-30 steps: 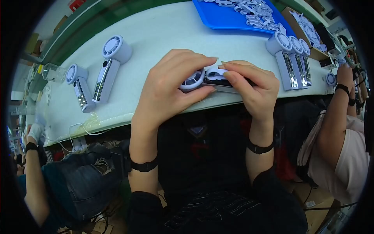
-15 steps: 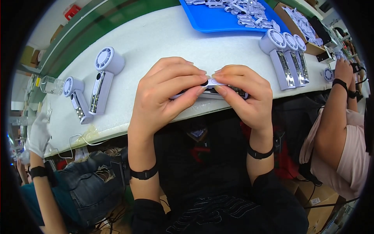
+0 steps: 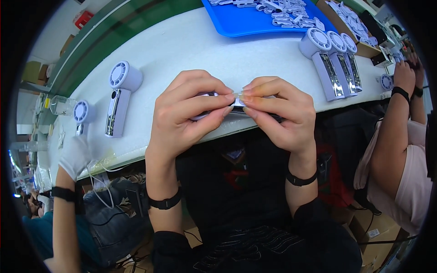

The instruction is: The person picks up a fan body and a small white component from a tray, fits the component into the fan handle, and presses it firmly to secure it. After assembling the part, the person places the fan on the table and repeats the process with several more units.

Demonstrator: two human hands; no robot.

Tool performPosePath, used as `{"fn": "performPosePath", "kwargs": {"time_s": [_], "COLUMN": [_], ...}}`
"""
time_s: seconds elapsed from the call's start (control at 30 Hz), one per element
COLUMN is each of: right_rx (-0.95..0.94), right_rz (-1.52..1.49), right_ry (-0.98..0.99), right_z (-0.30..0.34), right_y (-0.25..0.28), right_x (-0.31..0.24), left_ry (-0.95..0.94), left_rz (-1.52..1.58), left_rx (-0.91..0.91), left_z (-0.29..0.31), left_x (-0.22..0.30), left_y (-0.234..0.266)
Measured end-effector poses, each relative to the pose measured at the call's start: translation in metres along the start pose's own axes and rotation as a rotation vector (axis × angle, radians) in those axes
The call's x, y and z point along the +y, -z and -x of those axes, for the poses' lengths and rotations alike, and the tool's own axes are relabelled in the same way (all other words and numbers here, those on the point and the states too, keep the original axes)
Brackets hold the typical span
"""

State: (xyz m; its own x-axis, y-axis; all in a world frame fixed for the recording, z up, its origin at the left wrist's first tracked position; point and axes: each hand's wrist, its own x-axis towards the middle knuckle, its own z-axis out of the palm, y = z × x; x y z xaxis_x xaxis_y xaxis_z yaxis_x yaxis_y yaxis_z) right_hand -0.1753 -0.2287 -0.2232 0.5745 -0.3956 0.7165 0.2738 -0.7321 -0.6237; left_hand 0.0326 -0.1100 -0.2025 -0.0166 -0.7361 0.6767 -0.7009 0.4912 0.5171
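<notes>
Near the front edge of the white table, both my hands are closed around a pale lilac handheld fan (image 3: 239, 103) lying crosswise. My left hand (image 3: 189, 111) covers most of its left end, fingertips and thumb pressed near the middle. My right hand (image 3: 284, 109) pinches the same middle part from the other side, fingertips almost meeting the left ones. A shiny dark strip shows below the fingers; the rest is hidden. Left of my hands stands a finished-looking lilac fan (image 3: 120, 98) with a mirrored handle front.
A blue tray (image 3: 227, 31) of small lilac plastic parts lies at the back, beside a cardboard box (image 3: 368, 49) of similar pieces. Several fans (image 3: 325, 68) stand at right. A co-worker's gloved hand (image 3: 75, 157) is by another fan (image 3: 82, 111) at left; another person's arm (image 3: 396, 113) is at right.
My hands stay on the fan, with fingertips shifted closer together over its middle. The co-worker's gloved hand at left has moved right, in front of the smaller-looking fan.
</notes>
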Motion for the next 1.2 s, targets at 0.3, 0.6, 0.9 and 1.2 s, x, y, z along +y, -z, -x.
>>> {"fn": "performPosePath", "kwargs": {"time_s": [0.3, 0.6, 0.9, 1.2], "right_rx": [-0.027, -0.161, 0.004, 0.028], "right_rz": [0.098, 0.275, 0.11, 0.125], "right_ry": [-0.035, -0.036, -0.173, -0.108], "right_z": [0.005, -0.007, 0.01, 0.015], "right_y": [0.008, 0.018, 0.006, 0.006], "right_x": [-0.008, -0.031, -0.019, -0.013], "left_ry": [-0.015, -0.025, -0.03, -0.027], "left_rz": [0.0, -0.005, -0.018, -0.046], "left_rx": [-0.078, -0.063, -0.124, -0.055], "left_z": [-0.003, -0.004, -0.005, -0.004], "left_x": [0.002, 0.002, 0.0, 0.001], "left_y": [0.003, 0.002, 0.007, 0.002]}}
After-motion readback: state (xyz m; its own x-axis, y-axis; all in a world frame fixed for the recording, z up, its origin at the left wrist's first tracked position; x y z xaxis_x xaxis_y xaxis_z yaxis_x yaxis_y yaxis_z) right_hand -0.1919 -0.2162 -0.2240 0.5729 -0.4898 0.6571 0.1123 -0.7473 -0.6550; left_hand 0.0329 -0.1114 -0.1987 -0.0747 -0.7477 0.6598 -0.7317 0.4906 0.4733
